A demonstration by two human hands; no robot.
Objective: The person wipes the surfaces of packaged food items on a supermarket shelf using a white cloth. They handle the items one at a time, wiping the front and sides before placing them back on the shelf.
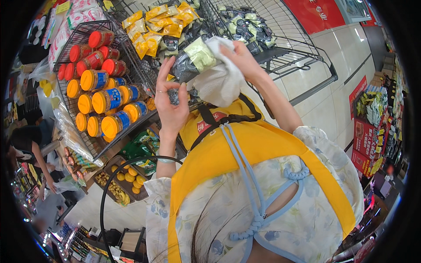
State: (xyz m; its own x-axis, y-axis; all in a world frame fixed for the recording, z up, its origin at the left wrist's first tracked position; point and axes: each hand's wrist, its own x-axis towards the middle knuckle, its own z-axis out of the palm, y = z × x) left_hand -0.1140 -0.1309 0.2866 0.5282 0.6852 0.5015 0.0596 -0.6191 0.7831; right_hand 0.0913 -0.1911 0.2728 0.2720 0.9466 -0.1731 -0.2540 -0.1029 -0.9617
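A black and pale-green snack packet [194,60] is stretched between my two hands above a wire cart. My left hand [171,98], wearing a ring, pinches the packet's lower left corner between thumb and index finger, its other fingers raised along the edge. In my right hand [243,60] is a bunched white cloth [221,80], pressed against the packet's right end; the cloth hides part of that end. Beyond my hands, yellow packets [166,19] lie on more dark packets in the cart. Another heap of black and pale-green packets [245,28] sits farther right.
Orange-lidded jars [111,98] and red-lidded jars [95,60] fill a wire basket [82,28] at left. Below are crates of oranges [131,177] and bananas [121,197]. A cart handle [315,88] juts out at right. Another person's arm [42,161] reaches at far left.
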